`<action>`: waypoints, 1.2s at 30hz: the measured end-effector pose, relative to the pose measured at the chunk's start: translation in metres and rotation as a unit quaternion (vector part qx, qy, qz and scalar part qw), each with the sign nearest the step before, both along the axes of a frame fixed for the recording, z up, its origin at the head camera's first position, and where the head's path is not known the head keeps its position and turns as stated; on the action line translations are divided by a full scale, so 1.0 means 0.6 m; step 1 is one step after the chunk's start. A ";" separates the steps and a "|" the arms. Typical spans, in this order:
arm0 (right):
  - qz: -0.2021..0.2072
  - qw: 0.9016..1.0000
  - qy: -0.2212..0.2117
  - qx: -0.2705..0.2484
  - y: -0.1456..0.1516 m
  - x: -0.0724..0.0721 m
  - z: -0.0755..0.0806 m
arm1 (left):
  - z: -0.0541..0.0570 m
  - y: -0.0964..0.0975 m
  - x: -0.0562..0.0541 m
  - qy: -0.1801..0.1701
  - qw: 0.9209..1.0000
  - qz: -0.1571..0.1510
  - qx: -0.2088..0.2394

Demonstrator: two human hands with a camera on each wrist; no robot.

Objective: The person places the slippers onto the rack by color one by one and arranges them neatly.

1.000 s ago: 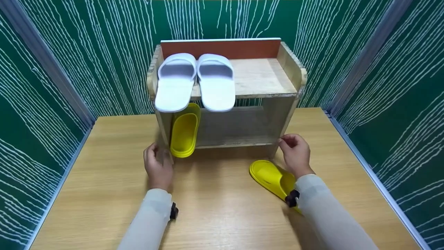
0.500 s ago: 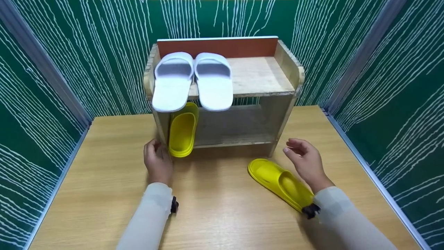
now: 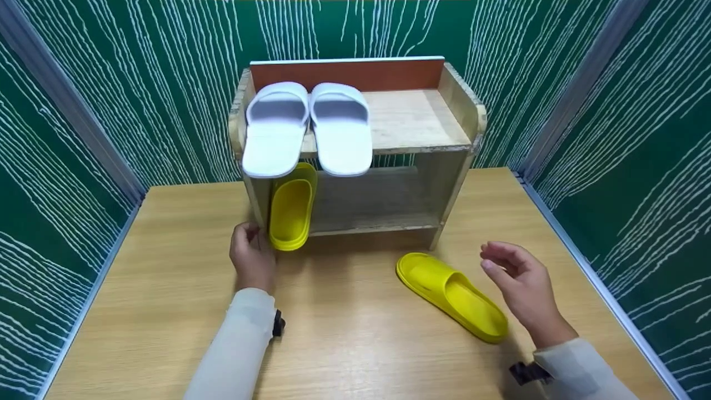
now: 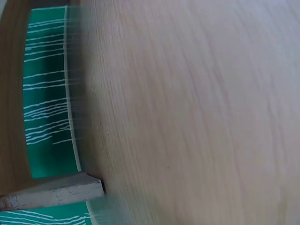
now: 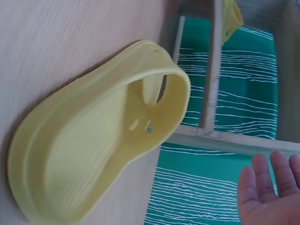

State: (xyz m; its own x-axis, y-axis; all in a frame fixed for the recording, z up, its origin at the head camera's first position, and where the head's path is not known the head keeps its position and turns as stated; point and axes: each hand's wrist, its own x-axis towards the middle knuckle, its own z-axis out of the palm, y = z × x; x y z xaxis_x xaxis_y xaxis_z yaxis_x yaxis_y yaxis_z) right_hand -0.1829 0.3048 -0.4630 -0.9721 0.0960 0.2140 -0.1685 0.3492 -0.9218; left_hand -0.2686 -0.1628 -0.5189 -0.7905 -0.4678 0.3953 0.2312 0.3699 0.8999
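Observation:
A small wooden shoe rack stands on the table. My left hand is at the foot of its left side panel, fingers curled round the edge; the left wrist view does not show this hand. My right hand hovers beside the loose yellow slipper, fingers loosely bent and holding nothing. That slipper lies slanted on the table, toe toward the rack. Another yellow slipper sits at the left of the lower shelf, jutting over its front edge. On the upper shelf, a left white slipper and a right white slipper lie side by side.
The light wooden table runs back to a green wall with white drip lines. Similar panels close both sides, with grey metal strips along the table edges. A reddish back board rises behind the upper shelf.
My right hand has let go of the rack's right side panel and drawn back toward the lower right, uncovering the loose yellow slipper. The left hand has stayed at the rack's left foot.

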 end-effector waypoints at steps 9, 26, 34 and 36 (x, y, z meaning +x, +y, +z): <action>-0.019 0.999 -0.023 0.021 0.010 0.040 -0.021 | 0.000 0.000 0.000 -0.013 1.000 0.005 -0.010; 0.030 0.955 -0.253 0.153 0.024 0.033 -0.061 | 0.003 -0.002 -0.001 -0.030 0.999 0.010 -0.017; 0.040 0.929 -0.308 0.203 0.029 0.021 -0.075 | 0.004 -0.001 0.000 -0.031 0.999 0.008 -0.010; 0.042 0.924 -0.319 0.209 0.032 0.018 -0.080 | 0.004 0.000 0.000 -0.032 0.999 0.011 -0.011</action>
State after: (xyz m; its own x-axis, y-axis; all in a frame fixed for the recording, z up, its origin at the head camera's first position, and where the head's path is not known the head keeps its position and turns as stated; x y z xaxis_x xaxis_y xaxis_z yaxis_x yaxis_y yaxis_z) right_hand -0.1719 0.3239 -0.5108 -0.9138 0.0534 -0.4026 0.3193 0.7071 -0.6309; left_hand -0.2685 -0.1630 -0.5166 -0.8040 -0.4776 0.3542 0.1648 0.3934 0.9045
